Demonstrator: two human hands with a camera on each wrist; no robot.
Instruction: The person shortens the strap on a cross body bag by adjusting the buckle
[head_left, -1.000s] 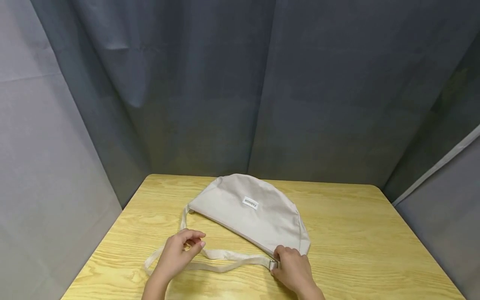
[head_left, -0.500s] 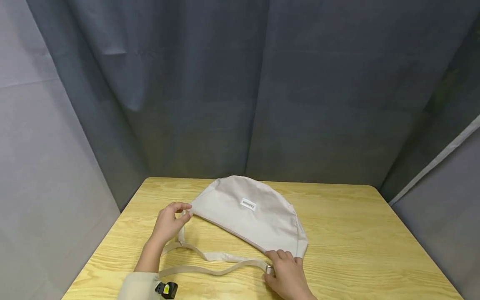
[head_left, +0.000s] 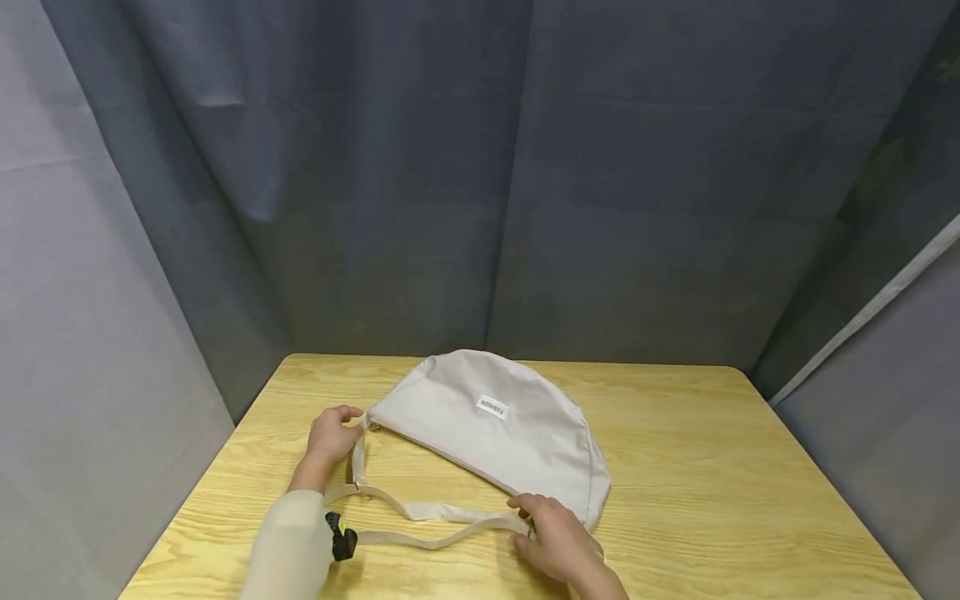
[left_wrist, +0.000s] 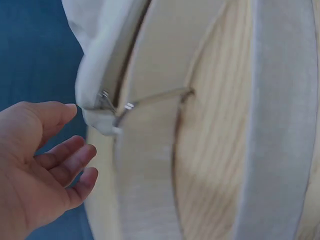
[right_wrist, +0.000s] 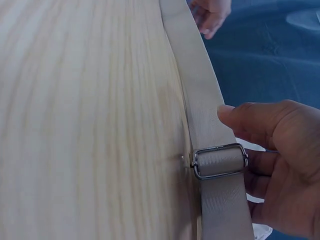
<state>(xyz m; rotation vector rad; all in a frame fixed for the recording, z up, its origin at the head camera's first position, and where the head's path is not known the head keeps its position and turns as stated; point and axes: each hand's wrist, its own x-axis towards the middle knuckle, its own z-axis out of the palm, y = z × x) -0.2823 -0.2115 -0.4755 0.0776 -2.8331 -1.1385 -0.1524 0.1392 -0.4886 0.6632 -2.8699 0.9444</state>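
A pale beige half-round bag point(head_left: 450, 400) lies on the table, its zipped straight edge angled toward me and a small white label on its face. My left hand point(head_left: 332, 433) is at the bag's left corner. In the left wrist view its fingers point(left_wrist: 75, 160) are loosely bent beside that corner, with nothing between them. At the bag's near right end, my right hand point(head_left: 555, 537) is over the strap point(head_left: 427, 510). The right wrist view has its thumb at the strap's edge beside a metal slider buckle point(right_wrist: 220, 161), fingers relaxed and partly hidden behind the strap.
The strap's loops spread over the wood-grain table point(head_left: 697, 467) in front of the bag. Dark curtains point(head_left: 390, 192) hang behind the table, and paler grey cloth point(head_left: 97, 333) stands along the left side. A small black device point(head_left: 342, 537) sits at the left sleeve.
My left hand has moved forward and left from above the strap to the bag's left corner. My right hand has loosened from the right corner and shifted slightly left and nearer to me.
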